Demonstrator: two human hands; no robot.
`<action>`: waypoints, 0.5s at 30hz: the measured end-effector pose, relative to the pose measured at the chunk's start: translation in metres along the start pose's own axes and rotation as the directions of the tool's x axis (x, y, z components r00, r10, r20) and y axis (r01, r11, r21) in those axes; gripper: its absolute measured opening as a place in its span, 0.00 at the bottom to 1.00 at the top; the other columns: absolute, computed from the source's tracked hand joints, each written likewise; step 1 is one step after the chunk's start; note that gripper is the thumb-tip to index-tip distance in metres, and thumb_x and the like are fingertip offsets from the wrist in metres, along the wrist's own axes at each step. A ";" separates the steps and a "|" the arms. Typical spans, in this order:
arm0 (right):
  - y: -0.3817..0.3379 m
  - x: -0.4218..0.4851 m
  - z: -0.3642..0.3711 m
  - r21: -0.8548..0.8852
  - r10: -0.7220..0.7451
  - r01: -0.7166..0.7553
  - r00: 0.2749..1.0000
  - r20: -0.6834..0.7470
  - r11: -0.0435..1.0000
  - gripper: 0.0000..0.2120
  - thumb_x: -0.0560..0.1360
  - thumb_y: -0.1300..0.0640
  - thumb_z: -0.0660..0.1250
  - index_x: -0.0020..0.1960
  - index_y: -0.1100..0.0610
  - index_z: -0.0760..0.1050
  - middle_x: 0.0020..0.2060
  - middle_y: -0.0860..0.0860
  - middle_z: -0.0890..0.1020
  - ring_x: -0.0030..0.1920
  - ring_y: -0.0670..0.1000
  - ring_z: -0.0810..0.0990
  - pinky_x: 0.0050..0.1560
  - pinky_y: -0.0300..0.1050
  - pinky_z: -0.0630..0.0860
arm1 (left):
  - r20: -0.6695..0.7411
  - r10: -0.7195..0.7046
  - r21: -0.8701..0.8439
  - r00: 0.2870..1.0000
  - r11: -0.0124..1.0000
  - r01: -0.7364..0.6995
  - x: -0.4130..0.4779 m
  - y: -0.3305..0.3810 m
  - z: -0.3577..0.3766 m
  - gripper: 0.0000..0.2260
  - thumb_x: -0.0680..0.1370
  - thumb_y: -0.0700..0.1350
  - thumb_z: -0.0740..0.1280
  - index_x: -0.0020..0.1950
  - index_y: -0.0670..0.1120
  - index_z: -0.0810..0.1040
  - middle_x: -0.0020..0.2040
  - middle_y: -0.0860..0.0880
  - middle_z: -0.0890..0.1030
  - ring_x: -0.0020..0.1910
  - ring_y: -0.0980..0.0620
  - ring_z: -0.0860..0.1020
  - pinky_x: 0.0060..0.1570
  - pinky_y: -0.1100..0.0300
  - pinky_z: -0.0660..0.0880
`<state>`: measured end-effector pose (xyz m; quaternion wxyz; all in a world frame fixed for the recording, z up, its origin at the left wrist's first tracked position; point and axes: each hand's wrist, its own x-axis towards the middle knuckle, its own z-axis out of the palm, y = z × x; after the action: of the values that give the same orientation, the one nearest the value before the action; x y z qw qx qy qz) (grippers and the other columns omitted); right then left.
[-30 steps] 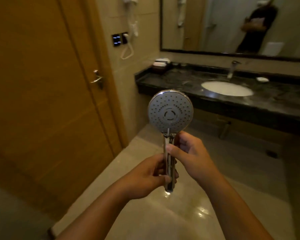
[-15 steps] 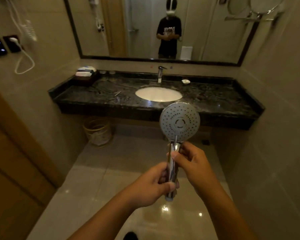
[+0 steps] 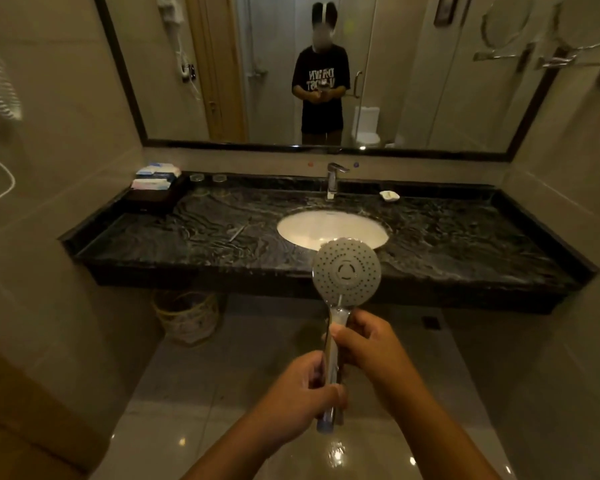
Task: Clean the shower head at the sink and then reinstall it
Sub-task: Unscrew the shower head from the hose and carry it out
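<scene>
Both hands gripped the round chrome shower head (image 3: 346,271) upright by its handle, left hand (image 3: 303,396) below right hand (image 3: 368,342), over bare tiled floor (image 3: 194,403), short of the black marble counter's (image 3: 174,237) front edge and white oval sink (image 3: 312,228).

Surface (image 3: 465,244): dark, veined stone slab, wall to wall below the mirror, with a raised rear ledge.
Sink (image 3: 329,230): white oval basin sunk into the surface, right of centre.
Faucet (image 3: 333,180): chrome, upright on the rear ledge behind the sink.
Soap dish (image 3: 389,195): small, white, just right of the faucet.
Tray (image 3: 153,197): dark, in the rear left corner, holding stacked packets (image 3: 156,174).
Glasses (image 3: 197,177): two, side by side, right of the tray.
Thin object (image 3: 238,232): lies flat, left of the sink; kind unclear.
Floor (image 3: 222,393): glossy tiles.
Wastebasket (image 3: 187,315): on the floor beneath the surface's left half.
</scene>
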<state>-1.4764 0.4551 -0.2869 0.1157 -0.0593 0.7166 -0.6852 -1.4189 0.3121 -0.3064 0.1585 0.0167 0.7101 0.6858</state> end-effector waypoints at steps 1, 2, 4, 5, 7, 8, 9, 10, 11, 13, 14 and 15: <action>0.003 0.017 0.003 0.011 0.023 -0.023 1.000 0.017 1.000 0.06 0.78 0.59 0.68 0.54 0.55 0.80 0.46 0.54 0.86 0.49 0.52 0.86 0.51 0.51 0.83 | -0.001 -0.017 -0.021 1.000 1.000 0.017 0.013 -0.001 -0.010 0.12 0.74 0.40 0.70 0.57 0.42 0.77 0.44 0.46 0.82 0.41 0.52 0.82 0.39 0.61 0.77; 0.005 0.035 0.005 0.018 0.044 -0.044 0.999 0.027 0.999 0.06 0.78 0.59 0.68 0.55 0.54 0.80 0.47 0.54 0.86 0.50 0.52 0.86 0.52 0.52 0.83 | -0.003 -0.034 -0.046 0.999 0.998 0.034 0.027 -0.002 -0.019 0.12 0.75 0.38 0.69 0.57 0.41 0.77 0.44 0.45 0.83 0.40 0.52 0.83 0.38 0.62 0.77; 0.011 0.076 0.007 0.019 0.066 -0.066 0.997 0.033 0.998 0.06 0.78 0.59 0.68 0.54 0.54 0.80 0.47 0.55 0.86 0.50 0.54 0.86 0.54 0.56 0.83 | -0.018 -0.055 -0.090 0.998 0.994 0.053 0.060 -0.003 -0.036 0.10 0.75 0.38 0.70 0.55 0.41 0.77 0.44 0.44 0.83 0.39 0.54 0.83 0.37 0.63 0.77; 0.013 0.097 0.006 0.011 0.063 -0.063 0.998 0.031 0.998 0.05 0.78 0.59 0.68 0.53 0.55 0.80 0.47 0.57 0.86 0.50 0.56 0.86 0.54 0.57 0.83 | -0.031 -0.055 -0.105 0.998 0.993 0.051 0.079 -0.002 -0.044 0.10 0.74 0.39 0.70 0.55 0.41 0.77 0.43 0.44 0.83 0.39 0.54 0.82 0.37 0.63 0.77; 0.017 0.142 0.003 -0.004 0.052 -0.052 0.998 0.024 0.999 0.04 0.79 0.58 0.67 0.52 0.54 0.80 0.46 0.58 0.86 0.49 0.57 0.86 0.54 0.57 0.83 | -0.042 -0.060 -0.107 0.997 0.993 0.056 0.119 0.000 -0.060 0.11 0.74 0.42 0.70 0.55 0.42 0.77 0.43 0.44 0.84 0.40 0.53 0.82 0.40 0.60 0.78; 0.018 0.166 0.000 -0.003 0.046 -0.046 0.999 0.026 0.999 0.04 0.79 0.58 0.67 0.51 0.53 0.80 0.46 0.56 0.86 0.49 0.56 0.86 0.52 0.54 0.83 | -0.041 -0.063 -0.099 0.997 0.993 0.059 0.141 0.002 -0.069 0.12 0.74 0.43 0.70 0.56 0.42 0.77 0.44 0.44 0.84 0.41 0.52 0.82 0.42 0.57 0.78; 0.019 0.190 -0.004 -0.003 0.043 -0.043 0.999 0.033 0.999 0.04 0.79 0.57 0.67 0.51 0.53 0.80 0.45 0.55 0.86 0.48 0.55 0.86 0.51 0.51 0.84 | -0.036 -0.063 -0.093 0.997 0.994 0.059 0.164 0.005 -0.077 0.13 0.75 0.43 0.70 0.58 0.42 0.77 0.45 0.44 0.85 0.42 0.52 0.83 0.43 0.56 0.78; 0.019 0.215 -0.010 -0.001 0.048 -0.048 0.998 0.043 0.999 0.04 0.79 0.56 0.67 0.51 0.53 0.81 0.45 0.54 0.86 0.47 0.53 0.86 0.49 0.49 0.83 | -0.032 -0.065 -0.090 0.997 0.994 0.062 0.186 0.009 -0.085 0.13 0.75 0.42 0.70 0.59 0.42 0.77 0.45 0.43 0.85 0.42 0.51 0.83 0.43 0.56 0.78; 0.019 0.239 -0.015 0.001 0.062 -0.062 0.997 0.056 0.998 0.05 0.79 0.56 0.67 0.51 0.54 0.81 0.44 0.53 0.86 0.47 0.53 0.86 0.49 0.48 0.82 | -0.035 -0.070 -0.092 0.997 0.994 0.067 0.208 0.014 -0.093 0.13 0.76 0.41 0.70 0.60 0.42 0.76 0.46 0.42 0.85 0.42 0.50 0.83 0.42 0.57 0.78; 0.017 0.285 -0.025 0.028 0.092 -0.095 0.993 0.079 0.995 0.05 0.79 0.56 0.68 0.51 0.56 0.81 0.44 0.54 0.86 0.47 0.54 0.86 0.50 0.50 0.82 | -0.055 -0.076 -0.101 0.996 0.992 0.070 0.248 0.025 -0.109 0.15 0.76 0.38 0.70 0.62 0.41 0.74 0.48 0.40 0.85 0.42 0.45 0.83 0.41 0.57 0.79; 0.015 0.305 -0.029 0.051 0.104 -0.109 0.991 0.087 0.993 0.05 0.78 0.57 0.68 0.51 0.57 0.81 0.43 0.54 0.86 0.47 0.54 0.86 0.51 0.50 0.83 | -0.055 -0.077 -0.111 0.996 0.991 0.070 0.266 0.030 -0.117 0.16 0.76 0.38 0.71 0.62 0.42 0.74 0.49 0.39 0.85 0.42 0.43 0.83 0.41 0.56 0.79; 0.014 0.324 -0.031 0.067 0.108 -0.114 0.990 0.090 0.991 0.04 0.78 0.58 0.69 0.50 0.58 0.81 0.42 0.54 0.86 0.45 0.54 0.86 0.50 0.50 0.83 | -0.049 -0.078 -0.114 0.996 0.991 0.072 0.283 0.035 -0.125 0.18 0.75 0.39 0.72 0.63 0.42 0.73 0.50 0.39 0.85 0.43 0.42 0.84 0.42 0.55 0.80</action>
<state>-1.7962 0.4069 -0.3271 0.1865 -0.0445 0.6880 -0.6999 -1.7259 0.2610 -0.3281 0.1661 -0.0371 0.6745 0.7184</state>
